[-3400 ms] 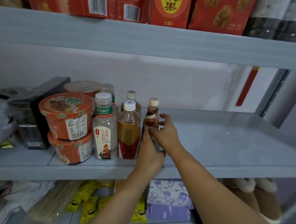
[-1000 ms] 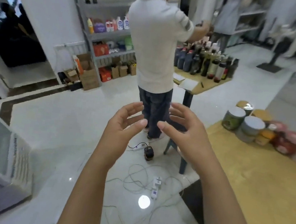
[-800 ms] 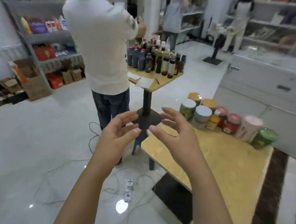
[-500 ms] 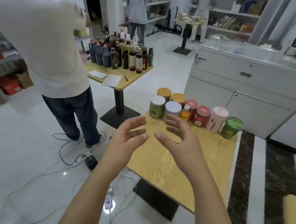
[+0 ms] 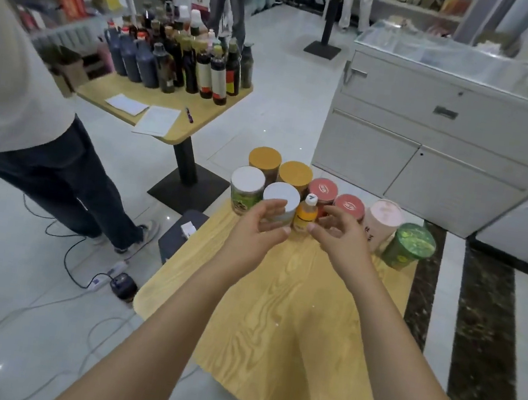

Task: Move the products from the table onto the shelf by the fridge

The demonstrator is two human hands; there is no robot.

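Several products stand in a cluster at the far end of the wooden table (image 5: 290,320): two white-lidded jars (image 5: 281,197), two yellow-lidded jars (image 5: 265,159), two red-lidded jars (image 5: 349,206), a small orange bottle (image 5: 306,213), a pink cup (image 5: 384,215) and a green-lidded cup (image 5: 411,244). My left hand (image 5: 258,232) reaches the front of the nearer white-lidded jar, fingers and thumb spread loosely against it. My right hand (image 5: 341,240) hovers just right of the orange bottle with relaxed, slightly curved fingers and holds nothing.
A person in a white shirt (image 5: 19,83) stands at the left by a second table (image 5: 167,110) crowded with dark bottles. Cables and a power strip (image 5: 112,272) lie on the floor. A dark stool (image 5: 181,232) sits at the table's left edge; a white cabinet (image 5: 432,138) stands behind.
I have turned away from the shelf, where both hands set a bottle, and come to the table. Both empty hands have moved forward and down to the product cluster.
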